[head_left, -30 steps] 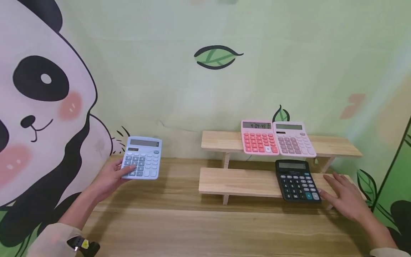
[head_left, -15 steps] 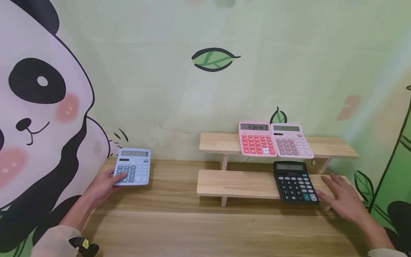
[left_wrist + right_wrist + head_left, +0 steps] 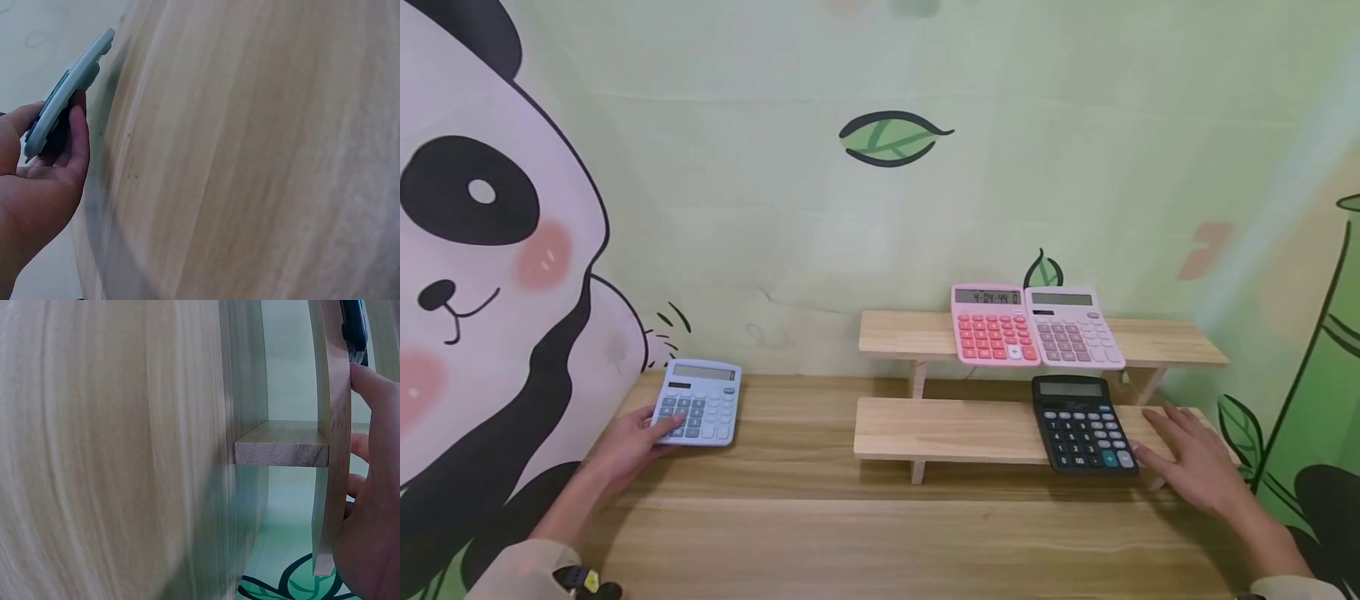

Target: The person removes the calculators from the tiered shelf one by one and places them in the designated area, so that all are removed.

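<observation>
While the left-hand grip (image 3: 623, 443) holds the light blue calculator (image 3: 709, 407), the right-hand grip (image 3: 1201, 463) lies beside the black calculator (image 3: 1081, 427)

As play stands on the left, the light blue calculator is up off the counter (image 3: 887, 542), tilted, a 0 on its display. It's pinched near its lower left corner: thumb over the keys, fingers underneath, and the left wrist view shows it neatly.

Over to the right, and that grip is released, grasping nothing, fingers spread across the right end of the lower shelf (image 3: 955, 429). The thumb comes right up to the black calculator's lower right corner; whether they touch, one cannot tell. That black calculator sits on the lower shelf, its bottom edge covering the shelf's front in the head view.

One level up, on the upper shelf (image 3: 902, 333), two sit side by side: the pink calculator (image 3: 995, 304) with reddish keys and digits showing, then the pale pink calculator (image 3: 1072, 302) just right of it. Behind them hangs the green backdrop (image 3: 737, 183), a big panda (image 3: 561, 192) at left.
</observation>
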Motion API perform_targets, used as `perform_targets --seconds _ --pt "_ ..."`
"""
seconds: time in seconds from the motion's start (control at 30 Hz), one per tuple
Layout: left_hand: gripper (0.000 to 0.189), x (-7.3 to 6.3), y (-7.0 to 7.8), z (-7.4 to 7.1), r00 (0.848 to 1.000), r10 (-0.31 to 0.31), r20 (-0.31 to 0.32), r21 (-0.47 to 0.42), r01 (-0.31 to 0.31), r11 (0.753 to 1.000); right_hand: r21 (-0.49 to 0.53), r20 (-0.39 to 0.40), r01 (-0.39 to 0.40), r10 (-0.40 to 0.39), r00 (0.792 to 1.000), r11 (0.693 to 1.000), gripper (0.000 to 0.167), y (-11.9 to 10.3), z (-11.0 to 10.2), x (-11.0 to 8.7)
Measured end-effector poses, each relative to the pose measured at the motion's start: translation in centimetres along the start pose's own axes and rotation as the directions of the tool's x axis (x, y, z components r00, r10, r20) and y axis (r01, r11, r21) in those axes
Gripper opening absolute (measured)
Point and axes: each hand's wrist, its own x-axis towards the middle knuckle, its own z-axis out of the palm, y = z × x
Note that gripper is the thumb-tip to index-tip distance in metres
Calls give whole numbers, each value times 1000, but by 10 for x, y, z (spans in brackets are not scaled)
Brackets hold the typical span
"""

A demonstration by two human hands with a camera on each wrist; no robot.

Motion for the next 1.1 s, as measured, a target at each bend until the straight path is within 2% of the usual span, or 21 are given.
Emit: perform_targets --seconds 0.33,0.47,0.57,0.77,0.97,1.1 --pt "78 1 -7 -3 1000 -5 15 -82 6 997 6 -4 6 -6 1000 1000 77 1 0 1" --pt "76 0 -8 -5 1000 -14 14 -80 15 997 9 1 1 -1 1000 1000 78 1 0 2" --pt "77 -1 -6 -6 1000 -29 -3 -31 29 999 9 5 0 0 1000 1000 78 0 0 2" --pt "85 0 -2 -6 996 -40 -77 90 47 995 2 3 -2 2 1000 1000 78 -1 -1 1" --pt "89 0 -3 -8 985 -45 -169 172 75 982 9 16 -16 16 1000 1000 79 -2 -1 0" --pt "90 -2 -3 -9 978 -33 -206 203 76 976 13 15 -19 18 1000 1000 79 -2 -1 0"
